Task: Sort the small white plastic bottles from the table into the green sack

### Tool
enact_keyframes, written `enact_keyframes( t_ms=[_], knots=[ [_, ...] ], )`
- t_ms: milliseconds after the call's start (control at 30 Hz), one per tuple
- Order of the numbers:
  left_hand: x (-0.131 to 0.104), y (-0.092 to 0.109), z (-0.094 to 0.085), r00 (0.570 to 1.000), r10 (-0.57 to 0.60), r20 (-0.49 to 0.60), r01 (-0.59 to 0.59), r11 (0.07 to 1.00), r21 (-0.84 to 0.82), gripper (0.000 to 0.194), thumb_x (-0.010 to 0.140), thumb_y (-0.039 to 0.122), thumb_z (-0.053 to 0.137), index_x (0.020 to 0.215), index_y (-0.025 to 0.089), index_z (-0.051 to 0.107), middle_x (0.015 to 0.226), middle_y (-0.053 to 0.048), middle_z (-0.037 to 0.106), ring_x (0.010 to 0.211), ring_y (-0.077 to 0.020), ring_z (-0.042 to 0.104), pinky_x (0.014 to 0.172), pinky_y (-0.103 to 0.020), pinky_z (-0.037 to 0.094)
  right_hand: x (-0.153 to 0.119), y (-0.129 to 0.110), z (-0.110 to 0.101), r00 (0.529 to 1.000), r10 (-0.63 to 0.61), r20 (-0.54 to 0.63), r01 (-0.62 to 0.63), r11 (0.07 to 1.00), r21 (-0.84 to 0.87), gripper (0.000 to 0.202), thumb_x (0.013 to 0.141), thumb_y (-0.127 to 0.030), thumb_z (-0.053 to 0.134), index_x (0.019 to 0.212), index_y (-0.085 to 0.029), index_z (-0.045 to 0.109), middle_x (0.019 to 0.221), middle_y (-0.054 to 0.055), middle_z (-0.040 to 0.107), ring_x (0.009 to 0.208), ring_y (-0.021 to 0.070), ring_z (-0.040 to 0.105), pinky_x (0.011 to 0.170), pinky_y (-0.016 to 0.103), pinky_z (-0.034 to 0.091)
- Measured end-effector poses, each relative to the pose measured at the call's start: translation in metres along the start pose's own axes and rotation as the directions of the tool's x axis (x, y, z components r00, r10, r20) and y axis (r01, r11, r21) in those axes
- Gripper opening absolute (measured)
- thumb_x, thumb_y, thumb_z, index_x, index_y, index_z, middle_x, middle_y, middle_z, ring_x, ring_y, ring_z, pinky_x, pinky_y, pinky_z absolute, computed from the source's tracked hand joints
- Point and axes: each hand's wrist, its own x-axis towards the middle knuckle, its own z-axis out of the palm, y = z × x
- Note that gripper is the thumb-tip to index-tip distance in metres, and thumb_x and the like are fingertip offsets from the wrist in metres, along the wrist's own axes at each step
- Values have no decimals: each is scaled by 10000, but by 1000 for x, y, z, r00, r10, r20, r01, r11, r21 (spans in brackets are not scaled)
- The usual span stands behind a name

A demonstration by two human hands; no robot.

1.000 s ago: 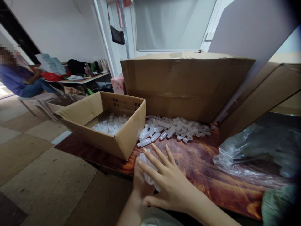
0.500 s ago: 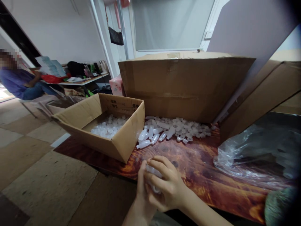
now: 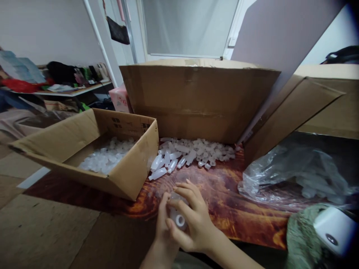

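Observation:
A translucent white plastic bottle [image 3: 180, 219] is between my two hands over the front edge of the table, its round white end turned up toward me. My left hand [image 3: 163, 224] is closed around its left side, partly hidden behind the bottle and my other hand. From the right, my right hand [image 3: 195, 218] grips it with curved fingers over the top and the thumb near the round end. Beyond my hands lie several loose translucent tube-shaped bottles [image 3: 157, 173], beside a heap of small white caps [image 3: 213, 151].
An open cardboard box [image 3: 131, 183] with small translucent pieces [image 3: 105, 158] stands at left. A large carton [image 3: 199, 101] rises behind the heap. At right, a clear plastic bag [image 3: 269, 172] spills from another carton, near a green cloth [image 3: 300, 231] and a white device [image 3: 335, 228].
The view has swung right, so the scene sits further left and the white device appears. The bottle's round end now shows between my hands, and my right fingers have shifted on it.

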Motion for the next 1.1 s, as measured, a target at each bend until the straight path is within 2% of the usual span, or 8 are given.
enact_keyframes(
  t_ms=[133, 233, 300, 400, 500, 667, 800, 1100],
  knots=[
    [17, 4, 4, 997, 26, -74, -23, 999, 48, 235, 857, 371, 516, 836, 156, 609, 582, 15, 533, 507, -140, 541, 586, -266, 489, 0, 16, -9, 995, 59, 83, -55, 997, -50, 413, 910, -458, 430, 1197, -186, 548, 1247, 137, 553, 1257, 306, 457, 1052, 540, 344],
    [24, 12, 6, 990, 39, -139, -21, 992, 128, 212, 843, 368, 537, 782, 173, 595, 576, 7, 562, 491, -148, 558, 538, -277, 486, 5, 54, -16, 981, 183, -61, -193, 931, -309, 386, 981, -348, 263, 1150, -174, 564, 1133, 134, 596, 1093, 250, 542, 905, 420, 459],
    [26, 17, 6, 984, 39, -172, -11, 987, 160, 222, 843, 379, 524, 786, 177, 596, 613, -13, 609, 516, -169, 600, 519, -293, 495, 8, 90, -20, 963, 241, -122, -270, 839, -472, 319, 970, -287, 341, 1088, -144, 601, 1033, 148, 612, 989, 263, 536, 847, 412, 443],
    [25, 21, 9, 985, 55, -166, -29, 988, 152, 228, 848, 361, 491, 769, 171, 589, 591, -17, 608, 490, -171, 606, 464, -274, 477, 9, 140, -23, 966, 258, -6, -212, 778, -592, 226, 917, -293, 506, 990, -138, 652, 990, 155, 622, 913, 270, 516, 771, 369, 399],
    [23, 23, 16, 977, 66, -204, -33, 987, 160, 252, 866, 358, 462, 736, 170, 567, 559, -9, 578, 448, -153, 582, 407, -235, 431, 6, 166, -24, 956, 249, 152, -94, 755, -649, 167, 905, -246, 531, 890, -144, 663, 877, 125, 629, 823, 236, 516, 699, 320, 350],
    [26, 22, 21, 967, 111, -231, -65, 978, 198, 272, 892, 369, 418, 758, 173, 550, 530, 5, 531, 399, -139, 531, 326, -188, 326, 2, 175, -23, 934, 222, 279, 24, 741, -671, 237, 938, -274, 494, 809, -145, 646, 792, 96, 618, 723, 192, 516, 662, 300, 308],
    [34, 19, 16, 980, 111, -167, -80, 979, 186, 272, 875, 398, 433, 762, 173, 536, 521, 13, 496, 383, -133, 506, 326, -181, 311, -1, 179, -23, 941, 196, 276, 38, 749, -661, 275, 946, -312, 490, 787, -146, 641, 723, 71, 618, 627, 161, 507, 621, 290, 293],
    [42, 14, 15, 984, 102, -147, -68, 974, 217, 367, 913, 423, 374, 711, 160, 532, 519, -2, 506, 375, -116, 475, 323, -171, 295, -5, 175, -25, 967, 247, -60, -242, 818, -521, 285, 936, -379, 499, 878, -137, 637, 717, 82, 631, 693, 204, 538, 679, 310, 357]
  ],
)
